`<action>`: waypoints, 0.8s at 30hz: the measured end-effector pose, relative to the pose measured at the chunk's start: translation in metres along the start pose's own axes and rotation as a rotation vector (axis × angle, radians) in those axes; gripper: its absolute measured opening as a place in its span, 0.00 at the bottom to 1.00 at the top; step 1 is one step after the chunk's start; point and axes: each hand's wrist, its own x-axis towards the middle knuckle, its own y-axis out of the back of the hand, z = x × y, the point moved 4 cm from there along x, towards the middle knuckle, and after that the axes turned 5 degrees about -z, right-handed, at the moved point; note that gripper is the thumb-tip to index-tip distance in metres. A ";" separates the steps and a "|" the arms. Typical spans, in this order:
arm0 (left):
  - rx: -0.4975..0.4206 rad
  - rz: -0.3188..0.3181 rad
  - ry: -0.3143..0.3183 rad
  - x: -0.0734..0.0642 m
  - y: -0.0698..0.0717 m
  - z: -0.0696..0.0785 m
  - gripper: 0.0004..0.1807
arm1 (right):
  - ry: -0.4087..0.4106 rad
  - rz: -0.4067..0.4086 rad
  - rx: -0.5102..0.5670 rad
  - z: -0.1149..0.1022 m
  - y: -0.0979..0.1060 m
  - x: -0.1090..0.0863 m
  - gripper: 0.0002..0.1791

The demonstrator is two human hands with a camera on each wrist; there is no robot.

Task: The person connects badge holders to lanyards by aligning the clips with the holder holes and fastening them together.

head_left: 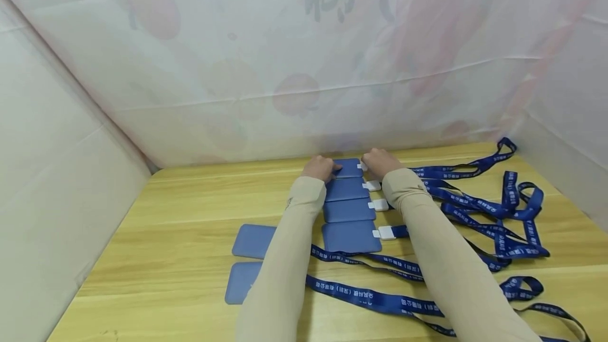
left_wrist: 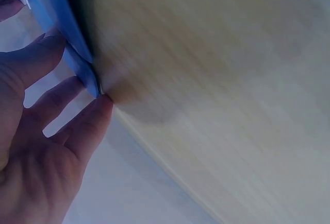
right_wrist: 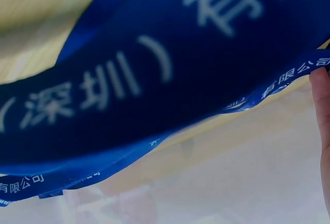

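Observation:
Several blue badge holders lie in a column on the table, each with a white clip and a blue lanyard on its right. At the farthest badge holder (head_left: 349, 168), my left hand (head_left: 319, 168) holds the left end. In the left wrist view its thumb lies on the blue cover and the fingertips (left_wrist: 105, 100) meet the edge. My right hand (head_left: 381, 163) grips the lanyard end beside the same holder's clip, which it mostly covers. In the right wrist view a finger (right_wrist: 322, 95) touches the printed lanyard (right_wrist: 289, 77); the rest of that hand is out of frame.
Two more badge holders, an upper one (head_left: 253, 240) and a lower one (head_left: 240, 281), lie left of the column, partly behind the left sleeve. Loose lanyards (head_left: 513, 215) tangle on the right. A white cloth wall (head_left: 266, 78) rises behind the wooden table (head_left: 166, 257).

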 end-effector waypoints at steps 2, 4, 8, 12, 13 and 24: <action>0.003 -0.002 0.004 0.000 0.000 0.000 0.21 | 0.001 0.009 0.006 0.000 -0.001 0.000 0.10; 0.015 0.008 0.001 0.000 0.000 0.001 0.21 | 0.002 0.019 0.008 0.001 -0.001 0.000 0.10; 0.027 0.029 -0.020 0.001 0.002 0.003 0.21 | -0.002 0.033 -0.013 0.001 0.001 -0.001 0.09; 0.022 0.007 -0.026 0.001 0.001 0.001 0.21 | -0.017 0.038 -0.015 -0.003 0.002 0.000 0.09; 0.025 -0.004 -0.025 0.001 0.001 0.000 0.21 | -0.019 0.039 -0.015 -0.005 0.002 0.000 0.09; -0.005 -0.071 -0.005 0.002 0.003 -0.006 0.22 | -0.034 0.047 -0.039 -0.008 0.000 0.004 0.08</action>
